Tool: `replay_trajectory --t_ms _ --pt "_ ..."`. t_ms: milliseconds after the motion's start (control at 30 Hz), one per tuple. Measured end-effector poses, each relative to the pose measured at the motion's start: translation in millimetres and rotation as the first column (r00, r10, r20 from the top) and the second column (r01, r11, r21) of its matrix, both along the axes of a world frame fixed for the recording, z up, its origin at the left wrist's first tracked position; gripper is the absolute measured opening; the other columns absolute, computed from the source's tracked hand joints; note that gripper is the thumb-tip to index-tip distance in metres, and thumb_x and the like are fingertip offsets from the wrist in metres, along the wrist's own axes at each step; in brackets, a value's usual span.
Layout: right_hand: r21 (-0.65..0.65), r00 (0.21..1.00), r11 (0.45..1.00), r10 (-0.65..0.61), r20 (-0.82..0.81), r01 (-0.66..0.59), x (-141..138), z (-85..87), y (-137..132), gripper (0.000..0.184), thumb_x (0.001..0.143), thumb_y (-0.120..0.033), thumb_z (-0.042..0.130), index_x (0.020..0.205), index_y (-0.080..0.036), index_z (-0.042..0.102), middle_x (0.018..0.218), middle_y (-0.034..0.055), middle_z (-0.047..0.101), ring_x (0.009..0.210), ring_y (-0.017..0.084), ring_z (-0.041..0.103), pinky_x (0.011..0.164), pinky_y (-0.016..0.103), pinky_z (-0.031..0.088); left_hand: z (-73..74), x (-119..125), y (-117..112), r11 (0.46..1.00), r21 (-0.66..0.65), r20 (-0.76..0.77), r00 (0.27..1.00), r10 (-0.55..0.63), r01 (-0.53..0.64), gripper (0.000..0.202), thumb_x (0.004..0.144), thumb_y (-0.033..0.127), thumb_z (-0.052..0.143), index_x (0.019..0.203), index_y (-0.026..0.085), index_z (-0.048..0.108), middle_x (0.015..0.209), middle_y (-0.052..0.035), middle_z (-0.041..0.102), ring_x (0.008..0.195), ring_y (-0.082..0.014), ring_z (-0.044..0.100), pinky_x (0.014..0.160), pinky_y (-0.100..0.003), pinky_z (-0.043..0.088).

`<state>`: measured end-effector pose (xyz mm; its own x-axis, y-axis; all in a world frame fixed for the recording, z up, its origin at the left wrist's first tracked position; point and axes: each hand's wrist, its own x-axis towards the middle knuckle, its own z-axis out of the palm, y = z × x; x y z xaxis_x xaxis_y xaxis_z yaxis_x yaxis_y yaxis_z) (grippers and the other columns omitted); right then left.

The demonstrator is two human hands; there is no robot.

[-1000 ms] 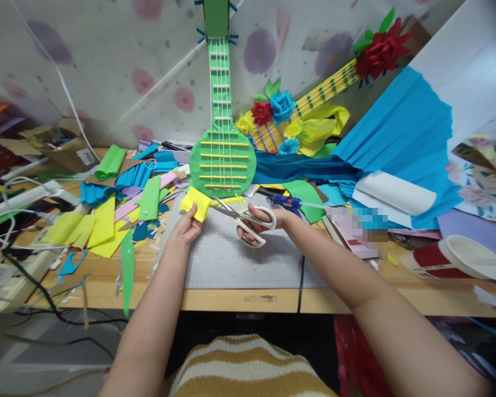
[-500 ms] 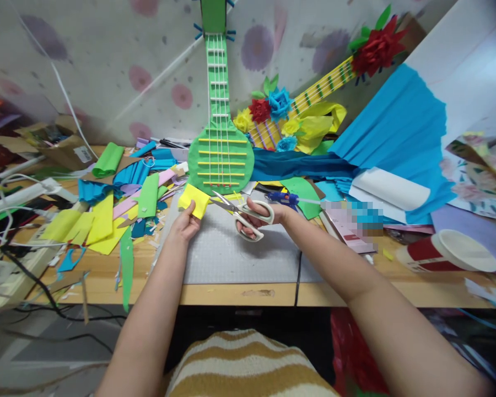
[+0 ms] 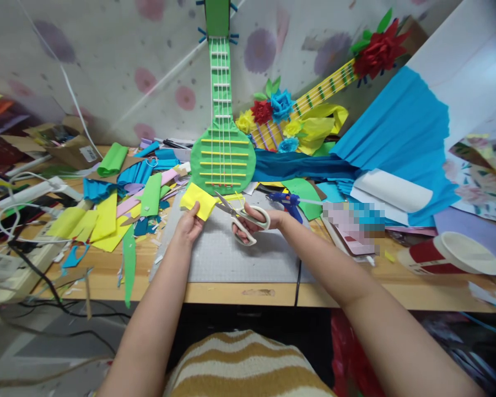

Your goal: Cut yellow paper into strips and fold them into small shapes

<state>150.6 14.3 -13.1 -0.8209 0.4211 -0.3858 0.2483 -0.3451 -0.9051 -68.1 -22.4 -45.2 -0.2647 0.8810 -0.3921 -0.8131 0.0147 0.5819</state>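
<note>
Pinched in my left hand (image 3: 190, 225) is a piece of yellow crepe paper (image 3: 199, 199), held above the grey cutting mat (image 3: 219, 259). My right hand (image 3: 250, 221) grips scissors (image 3: 235, 215) with white handles, fingers through the loops. Their blades are slightly parted and point at the right edge of the yellow paper; whether they touch it I cannot tell. Just behind both hands stands a green paper lute-shaped instrument (image 3: 223, 160) with white strings and yellow bars, leaning upright toward the wall.
A blue glue gun (image 3: 287, 203) lies right of the mat. Paper scraps (image 3: 107, 218) cover the left side. Behind are a yellow instrument with paper flowers (image 3: 322, 91) and blue pleated paper (image 3: 405, 121). A paper cup (image 3: 450, 253) lies tilted at right.
The yellow paper is turned and shows more of its surface. The scissors have drawn slightly back and tilted, their tips pointing more upward. The whole view has shifted a little.
</note>
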Motion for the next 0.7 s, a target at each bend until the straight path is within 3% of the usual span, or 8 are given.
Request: replay_trajectory --t_ms 100,200,300,400,567,700 --pt "0.13 0.983 0.974 -0.181 -0.031 0.183 -2 -10.2 -3 0.058 0.069 -0.071 0.051 0.08 -0.013 0.056 0.063 0.0021 0.056 0.064 0.016 0.057 0.059 0.031 0.049 -3.5 3 -2 0.999 0.051 -0.038 0.999 -0.011 0.013 0.021 0.084 0.004 0.049 0.096 0.014 0.064 0.079 -0.0039 0.073 0.068 -0.0105 0.069 0.077 -0.02 0.054" --pt "0.203 0.978 0.958 -0.194 -0.071 0.205 -7 -21.3 -4 0.061 0.071 -0.073 0.046 0.081 -0.014 0.057 0.067 0.0025 0.058 0.067 0.016 0.058 0.06 0.029 0.048 -4.8 7 -4 0.998 0.05 -0.069 0.997 -0.027 0.031 0.021 0.082 0.004 0.052 0.097 0.012 0.064 0.08 -0.0047 0.073 0.069 -0.0108 0.069 0.081 -0.021 0.053" --pt "0.139 0.993 0.99 -0.018 -0.117 0.035 -12 -27.4 -4 0.068 0.077 -0.076 0.028 0.084 -0.014 0.055 0.071 0.0042 0.058 0.069 0.016 0.057 0.061 0.03 0.048 -5.3 10 -5 0.999 0.038 -0.086 0.996 -0.033 0.036 0.021 0.082 0.005 0.053 0.099 0.011 0.064 0.08 -0.0057 0.073 0.07 -0.0112 0.069 0.085 -0.023 0.052" --pt "0.049 0.968 0.984 0.178 -0.177 -0.172 -15 -25.1 -5 0.073 0.081 -0.073 0.011 0.087 -0.014 0.053 0.071 0.0051 0.057 0.068 0.016 0.056 0.063 0.031 0.048 -6.1 10 -5 0.999 0.043 -0.09 0.996 -0.016 0.02 0.02 0.083 0.005 0.052 0.098 0.01 0.064 0.081 -0.0057 0.073 0.068 -0.0108 0.069 0.086 -0.024 0.052" --pt "0.052 0.966 0.986 0.164 -0.201 -0.156 -15 -14.2 -11 0.071 0.08 -0.074 0.011 0.083 -0.015 0.051 0.066 0.002 0.05 0.063 0.014 0.053 0.058 0.028 0.043 -7.9 9 -3 0.998 0.059 -0.081 0.997 -0.006 0.011 0.022 0.083 0.006 0.052 0.101 0.012 0.064 0.084 -0.0055 0.073 0.071 -0.0109 0.069 0.087 -0.024 0.051" --pt "0.072 0.971 0.99 0.134 -0.199 -0.122 -14 -14.8 -12 0.069 0.078 -0.076 0.017 0.076 -0.016 0.049 0.059 -0.0007 0.045 0.055 0.012 0.047 0.05 0.025 0.036 -10.5 9 0 0.998 0.058 -0.064 0.998 -0.003 0.007 0.024 0.083 0.006 0.052 0.103 0.012 0.063 0.081 -0.0052 0.073 0.071 -0.0106 0.069 0.085 -0.022 0.052"
